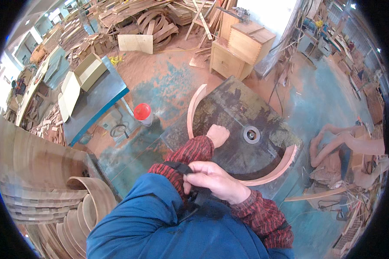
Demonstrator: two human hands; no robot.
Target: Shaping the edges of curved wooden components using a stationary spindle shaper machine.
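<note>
My left hand (218, 135) is closed in a fist over the dark metal machine table (233, 103), with nothing seen in it. My right hand (216, 180) reaches across to my left forearm, its fingers pinching a black strap (177, 166) around the red-and-black patterned sleeve cover. To the right of my left fist, a round metal spindle ring (245, 135) is set in the tabletop. One curved wooden piece (192, 113) lies along the table's left edge. Another curved wooden piece (277, 172) rests at the near right edge, beyond my right wrist.
Stacked curved wooden panels (34, 172) stand close on my left. A blue-edged table (97, 103) carries an open cardboard box (90, 71). A white bucket with a red lid (143, 113) stands on the dusty floor. Wooden cabinets (231, 60) are behind the machine; curved wooden parts (333, 142) pile up at right.
</note>
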